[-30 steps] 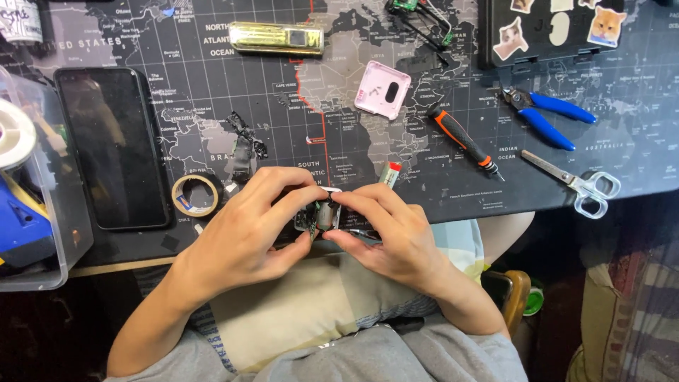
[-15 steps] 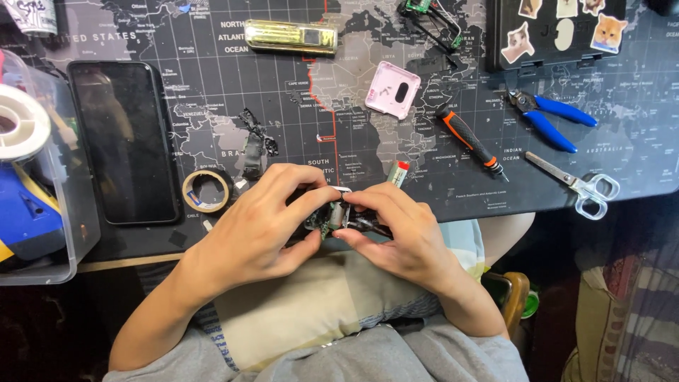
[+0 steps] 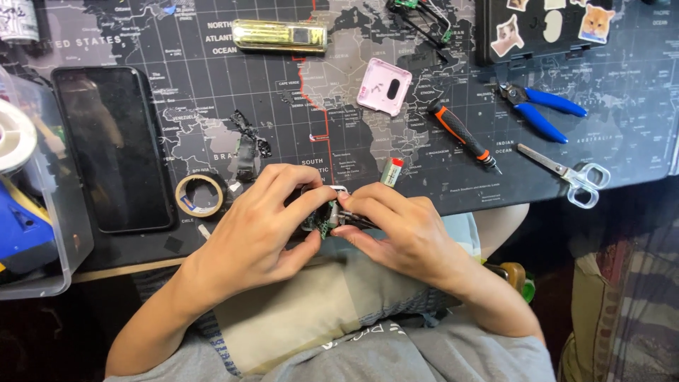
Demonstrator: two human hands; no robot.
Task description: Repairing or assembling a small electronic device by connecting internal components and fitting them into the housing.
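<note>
Hands, left hand (image 3: 265, 226) and right hand (image 3: 399, 230), pinch a small green-edged gadget (image 3: 327, 216) (mostly hidden).

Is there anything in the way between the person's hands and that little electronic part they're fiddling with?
Nothing visible. The left hand and right hand both already grip the small electronic part directly, at the desk mat's near edge.

Tape roll (image 3: 199, 195) left of hands, scissors (image 3: 566, 172) far right.
</note>
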